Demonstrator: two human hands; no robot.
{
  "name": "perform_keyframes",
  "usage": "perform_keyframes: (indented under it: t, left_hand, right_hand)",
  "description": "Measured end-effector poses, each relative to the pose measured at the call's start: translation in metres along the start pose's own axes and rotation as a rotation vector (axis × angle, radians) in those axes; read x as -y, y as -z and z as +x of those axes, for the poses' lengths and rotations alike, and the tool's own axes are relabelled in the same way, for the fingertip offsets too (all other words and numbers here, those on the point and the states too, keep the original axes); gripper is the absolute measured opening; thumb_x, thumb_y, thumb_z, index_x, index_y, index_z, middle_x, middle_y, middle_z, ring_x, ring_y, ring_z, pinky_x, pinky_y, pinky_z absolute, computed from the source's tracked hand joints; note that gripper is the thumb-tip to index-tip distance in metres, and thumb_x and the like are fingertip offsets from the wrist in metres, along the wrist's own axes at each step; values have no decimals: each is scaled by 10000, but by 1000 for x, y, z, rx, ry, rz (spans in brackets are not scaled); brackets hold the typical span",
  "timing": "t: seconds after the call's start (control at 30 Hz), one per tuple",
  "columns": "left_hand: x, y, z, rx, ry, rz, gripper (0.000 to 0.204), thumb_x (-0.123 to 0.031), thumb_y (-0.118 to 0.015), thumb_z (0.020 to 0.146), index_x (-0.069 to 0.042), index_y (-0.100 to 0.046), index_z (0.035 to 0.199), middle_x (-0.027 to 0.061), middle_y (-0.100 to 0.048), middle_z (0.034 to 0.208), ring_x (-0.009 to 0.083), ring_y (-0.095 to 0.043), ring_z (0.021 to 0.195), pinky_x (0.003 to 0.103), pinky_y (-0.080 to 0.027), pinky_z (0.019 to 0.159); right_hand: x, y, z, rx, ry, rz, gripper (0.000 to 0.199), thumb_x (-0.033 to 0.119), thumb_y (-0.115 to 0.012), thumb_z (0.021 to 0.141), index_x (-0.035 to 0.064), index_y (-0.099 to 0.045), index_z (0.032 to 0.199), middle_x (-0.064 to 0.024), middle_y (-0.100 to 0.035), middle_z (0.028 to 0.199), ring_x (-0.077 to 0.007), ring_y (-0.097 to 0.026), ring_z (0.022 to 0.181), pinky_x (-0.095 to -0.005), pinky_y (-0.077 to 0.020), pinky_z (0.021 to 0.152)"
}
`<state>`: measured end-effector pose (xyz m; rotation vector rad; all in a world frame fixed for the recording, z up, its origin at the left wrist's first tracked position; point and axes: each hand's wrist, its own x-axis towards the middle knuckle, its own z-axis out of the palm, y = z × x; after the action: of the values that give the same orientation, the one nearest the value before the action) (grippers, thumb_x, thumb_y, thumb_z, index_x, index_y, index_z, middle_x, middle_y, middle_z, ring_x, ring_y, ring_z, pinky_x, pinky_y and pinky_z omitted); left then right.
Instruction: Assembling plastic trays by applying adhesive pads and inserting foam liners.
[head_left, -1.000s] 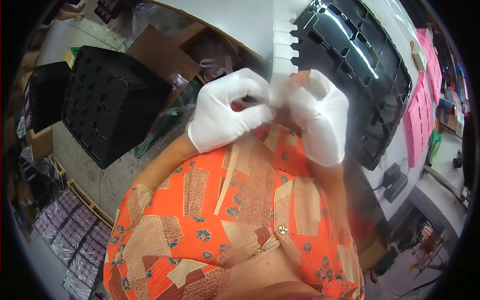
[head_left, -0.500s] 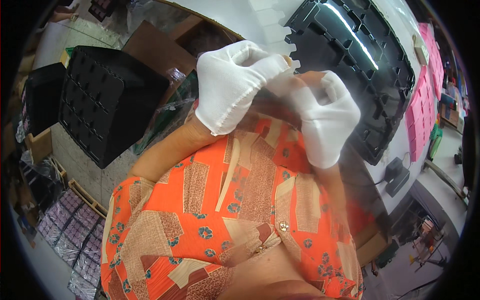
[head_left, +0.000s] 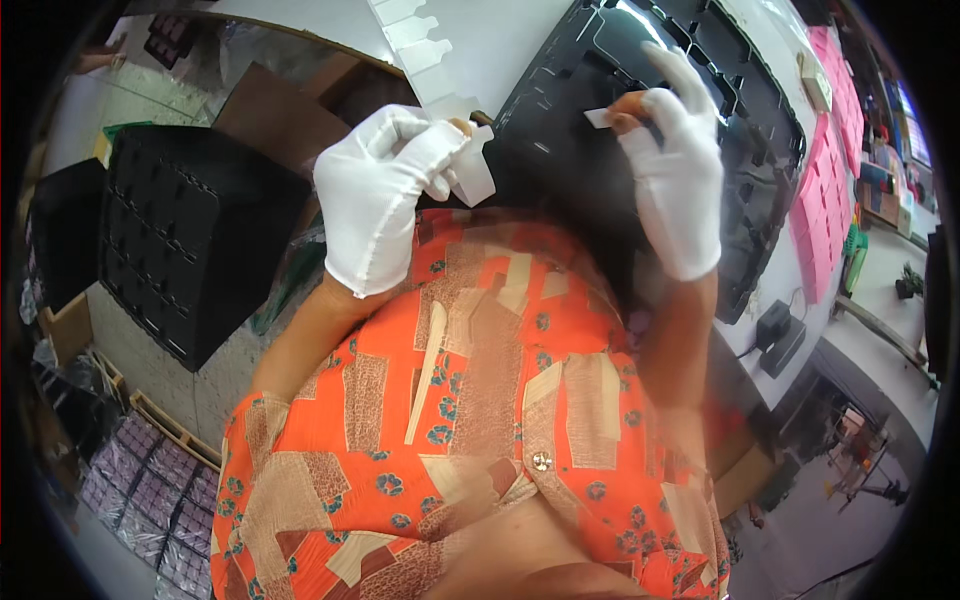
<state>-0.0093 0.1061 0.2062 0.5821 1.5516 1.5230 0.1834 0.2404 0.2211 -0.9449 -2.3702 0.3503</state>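
Note:
My left hand (head_left: 380, 195), in a white glove with bare fingertips, is closed in a pinch on a notched white strip (head_left: 418, 50). The strip looks thin, like paper or plastic film, and its lower end shows beside my fingers. My right hand (head_left: 682, 185), gloved the same way, pinches a small white piece (head_left: 598, 118) between thumb and forefinger, with its other fingers raised. This hand is over a large black tray (head_left: 765, 120) with rows of moulded slots, on the white table. Some of the tray's near left part is blurred.
Black slotted trays (head_left: 155, 225) stand at the left near a brown cardboard box (head_left: 275, 115). Plastic-wrapped stacks (head_left: 150, 480) are at the lower left. Pink slotted sheets (head_left: 822, 210) lie along the right, and a black power adapter (head_left: 783, 340) sits near the table edge.
My hands have parted: the left has moved left and slightly down, the right has swung over the black tray with a small white piece. The strip has shifted left with my left hand.

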Motion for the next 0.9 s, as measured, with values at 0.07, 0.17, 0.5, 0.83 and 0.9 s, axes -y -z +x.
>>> perform_keyframes:
  t: [0.07, 0.17, 0.5, 0.83, 0.9]
  left_hand:
    - [-1, 0, -1, 39, 16, -30, 106, -76, -672, 913, 23, -710, 909, 28, -671, 775, 44, -571, 633, 200, -463, 588]
    - [-1, 0, -2, 43, 5, -5, 107, -76, -671, 919, 24, -709, 920, 22, -672, 787, 38, -575, 646, 196, -468, 595]
    - [-2, 0, -1, 79, 4, -5, 104, -73, -679, 913, 25, -711, 926, 24, -673, 794, 41, -577, 645, 200, -470, 581]
    - [1, -1, -1, 121, 11, -81, 118, -91, -669, 927, 18, -710, 906, 7, -643, 748, 43, -562, 631, 204, -458, 590]
    - [-2, -3, -1, 142, -15, -67, 116, -89, -666, 928, 15, -711, 906, 2, -639, 742, 42, -559, 631, 200, -453, 594]
  right_hand:
    - [-14, -10, 2, 24, 75, -108, 133, 72, -762, 750, 32, -695, 858, -170, -582, 1335, -388, -453, 1336, -459, -369, 1078]
    - [-7, -11, 8, 53, 103, -241, 114, 56, -741, 738, 44, -681, 833, -145, -572, 1357, -378, -429, 1355, -472, -338, 1091]
    - [-5, -20, 14, -115, 6, -338, 261, 109, -828, 664, 43, -675, 865, -121, -583, 1352, -367, -450, 1341, -466, -345, 1089]
    - [-16, -13, 9, -117, -57, -321, 402, 280, -907, 575, 56, -685, 824, -173, -577, 1337, -392, -428, 1350, -505, -315, 1077]
    - [-10, -10, 7, -73, -92, -363, 421, 297, -914, 564, 51, -687, 819, -187, -577, 1338, -396, -432, 1348, -496, -320, 1080]
